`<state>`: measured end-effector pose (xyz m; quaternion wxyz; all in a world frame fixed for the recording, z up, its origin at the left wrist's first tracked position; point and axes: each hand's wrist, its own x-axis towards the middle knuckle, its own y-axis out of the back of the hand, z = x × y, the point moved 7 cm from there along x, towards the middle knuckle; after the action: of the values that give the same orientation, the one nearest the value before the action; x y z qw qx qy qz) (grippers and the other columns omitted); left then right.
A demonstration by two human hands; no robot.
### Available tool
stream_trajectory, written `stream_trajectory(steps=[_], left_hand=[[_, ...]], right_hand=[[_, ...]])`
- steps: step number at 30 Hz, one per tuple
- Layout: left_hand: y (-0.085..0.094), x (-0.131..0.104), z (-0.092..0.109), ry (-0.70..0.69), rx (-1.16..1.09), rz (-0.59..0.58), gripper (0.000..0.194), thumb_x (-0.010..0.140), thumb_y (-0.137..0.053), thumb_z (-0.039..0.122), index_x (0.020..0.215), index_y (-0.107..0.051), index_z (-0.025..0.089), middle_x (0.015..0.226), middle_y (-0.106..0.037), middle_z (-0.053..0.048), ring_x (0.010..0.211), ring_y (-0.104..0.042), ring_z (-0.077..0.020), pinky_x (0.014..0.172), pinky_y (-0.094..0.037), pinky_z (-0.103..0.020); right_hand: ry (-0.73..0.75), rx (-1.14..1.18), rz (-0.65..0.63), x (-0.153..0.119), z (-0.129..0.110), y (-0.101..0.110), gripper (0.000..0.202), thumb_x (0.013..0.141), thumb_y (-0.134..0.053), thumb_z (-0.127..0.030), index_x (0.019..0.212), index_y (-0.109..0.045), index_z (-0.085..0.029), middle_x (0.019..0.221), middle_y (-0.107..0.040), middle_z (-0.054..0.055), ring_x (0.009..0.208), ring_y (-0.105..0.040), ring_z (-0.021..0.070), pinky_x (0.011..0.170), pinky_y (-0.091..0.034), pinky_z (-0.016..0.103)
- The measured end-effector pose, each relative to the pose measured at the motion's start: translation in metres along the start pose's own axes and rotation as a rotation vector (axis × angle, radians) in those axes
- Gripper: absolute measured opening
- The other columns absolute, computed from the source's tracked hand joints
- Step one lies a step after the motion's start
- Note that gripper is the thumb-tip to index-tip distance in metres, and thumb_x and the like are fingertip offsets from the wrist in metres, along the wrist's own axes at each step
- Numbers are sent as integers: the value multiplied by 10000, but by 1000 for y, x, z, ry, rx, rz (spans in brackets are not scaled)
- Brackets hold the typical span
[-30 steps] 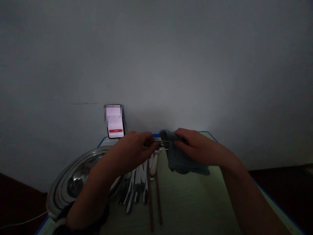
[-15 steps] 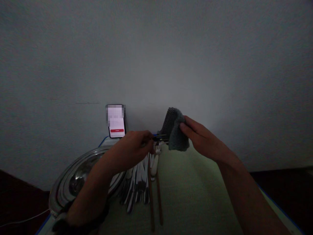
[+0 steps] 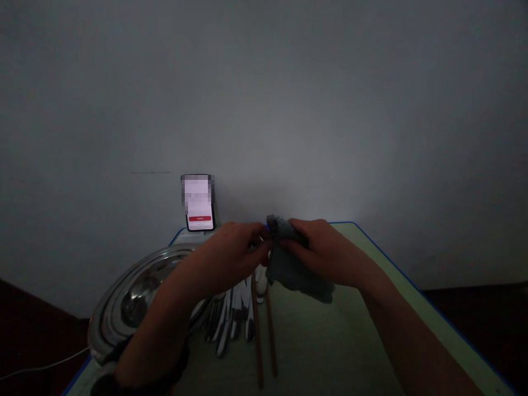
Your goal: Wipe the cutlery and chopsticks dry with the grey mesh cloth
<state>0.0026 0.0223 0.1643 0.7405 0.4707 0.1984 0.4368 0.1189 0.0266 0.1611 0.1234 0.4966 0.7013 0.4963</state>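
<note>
Left hand (image 3: 231,253) and right hand (image 3: 324,242) are brought close together, raised over the far end of the table (image 3: 330,341), which is set against a plain grey wall (image 3: 264,110). At the left side of this table a wide metal basin (image 3: 101,319) is placed, well apart from the right hand. Between the two hands the grey-blue cloth (image 3: 295,269) is found; it is gripped firmly between thumb and fingers of the right hand, and its lower part is left hanging loose to the right. By the left hand no wide opening is shown: its thumb and fingers are drawn into a pinch, just at the left border of the cloth. Below the left hand, several pieces of metal cutlery (image 3: 223,335) are laid side by side, their handles pointed toward the person, and beyond them the phone (image 3: 200,206) is stood upright. Beside the cutlery, two thin wooden sticks (image 3: 258,341) are laid lengthwise, nearer to the left hand. Smallest of all, a slim utensil is probably held in the left pinch, with its long axis running sideways into the cloth, so the cloth is to be judged directly right of it; however, the light is poor and the metal is covered, so this cannot be confirmed.
</note>
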Motion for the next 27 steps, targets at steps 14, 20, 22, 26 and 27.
stream_trajectory(steps=[14,20,22,26,27], left_hand=[[1,-17,16,-77,156,-125,405,904,-328,456,763,-582,174,618,-538,23,547,-502,-113,507,-296,-228],[-1,-14,17,-81,185,-95,391,903,-337,441,735,-557,166,614,-521,20,544,-496,-112,511,-296,-232],[-2,-13,16,-75,165,-92,391,908,-327,436,735,-552,167,606,-513,25,534,-485,-107,506,-287,-232],[4,-12,12,-67,103,-45,378,903,-352,427,695,-528,165,555,-446,49,507,-435,-93,492,-268,-222],[6,-12,12,-66,73,-25,377,902,-356,426,687,-521,164,549,-425,54,509,-421,-91,491,-266,-218]], right_hand=[[87,101,-188,-14,7,7,124,814,-517,-275,877,-578,-188,758,-612,-12,645,-526,109,587,-372,222],[69,66,-137,-12,7,10,114,835,-490,-277,827,-562,-189,682,-571,-30,559,-458,85,539,-339,212],[70,68,-102,-12,7,12,115,842,-475,-265,807,-554,-189,662,-556,-34,554,-448,83,532,-332,209],[73,90,5,-9,5,15,168,858,-450,-289,755,-531,-184,627,-531,-38,553,-448,84,525,-322,213],[52,107,64,-8,6,17,182,854,-457,-307,744,-530,-182,614,-526,-39,549,-448,86,519,-318,216]])
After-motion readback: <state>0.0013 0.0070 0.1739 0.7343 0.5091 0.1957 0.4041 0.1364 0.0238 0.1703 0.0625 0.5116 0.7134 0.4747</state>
